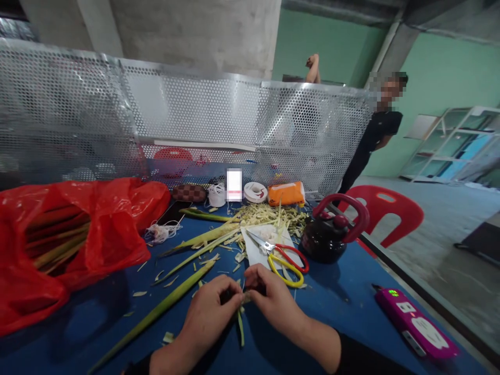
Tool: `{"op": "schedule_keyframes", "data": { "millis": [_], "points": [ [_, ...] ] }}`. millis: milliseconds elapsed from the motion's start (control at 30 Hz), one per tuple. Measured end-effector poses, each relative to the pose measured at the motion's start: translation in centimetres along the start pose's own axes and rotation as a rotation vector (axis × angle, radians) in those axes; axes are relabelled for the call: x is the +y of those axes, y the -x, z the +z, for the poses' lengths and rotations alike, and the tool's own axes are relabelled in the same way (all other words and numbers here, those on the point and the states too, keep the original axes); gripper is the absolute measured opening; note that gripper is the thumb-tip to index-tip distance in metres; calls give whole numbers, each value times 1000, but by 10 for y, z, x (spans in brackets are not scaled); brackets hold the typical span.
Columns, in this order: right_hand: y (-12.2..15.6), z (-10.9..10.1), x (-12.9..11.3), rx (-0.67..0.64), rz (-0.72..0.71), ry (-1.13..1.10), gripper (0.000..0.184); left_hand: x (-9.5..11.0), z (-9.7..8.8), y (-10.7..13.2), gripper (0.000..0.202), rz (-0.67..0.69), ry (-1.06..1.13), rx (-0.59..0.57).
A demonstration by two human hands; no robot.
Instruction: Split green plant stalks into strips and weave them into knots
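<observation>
My left hand and my right hand meet low over the blue table. Both have thumb and fingers pinched on a narrow green plant strip, whose free end hangs below; the pinched part is mostly hidden. Just beyond my right hand, scissors with one red and one yellow handle lie partly on a white sheet. Left of my left hand lies a long, tapered green stalk. More stalks and a heap of pale shreds spread farther back.
On the left is a red plastic bag with stalks inside. A dark kettle stands right, with a purple device nearer the edge. Behind are a tape roll, an orange packet and a perforated screen. A person stands beyond.
</observation>
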State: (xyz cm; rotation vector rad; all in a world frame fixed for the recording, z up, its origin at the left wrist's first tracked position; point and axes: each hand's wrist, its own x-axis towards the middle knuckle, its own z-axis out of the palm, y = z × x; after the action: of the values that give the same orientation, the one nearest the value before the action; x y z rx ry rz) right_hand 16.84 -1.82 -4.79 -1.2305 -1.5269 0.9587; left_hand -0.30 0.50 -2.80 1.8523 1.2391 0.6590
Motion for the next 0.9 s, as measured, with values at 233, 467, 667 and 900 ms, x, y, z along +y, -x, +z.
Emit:
{"op": "schedule_keyframes", "data": {
  "millis": [233, 467, 667, 900],
  "points": [
    [0, -9, -14, -90, -34, 243, 31, 1, -1, -1, 19, 31, 127, 15],
    [-14, -79, -20, 102, -7, 1042, 25, 1, 1, 1, 20, 18, 161, 3],
    [-20, -98, -1, -64, 87, 1164, 47, 1, 2, 0, 19, -2, 163, -2],
    [-20, -94, -4, -70, 96, 1254, 62, -7, 5, -2, 19, 15, 145, -7]
  ]
}}
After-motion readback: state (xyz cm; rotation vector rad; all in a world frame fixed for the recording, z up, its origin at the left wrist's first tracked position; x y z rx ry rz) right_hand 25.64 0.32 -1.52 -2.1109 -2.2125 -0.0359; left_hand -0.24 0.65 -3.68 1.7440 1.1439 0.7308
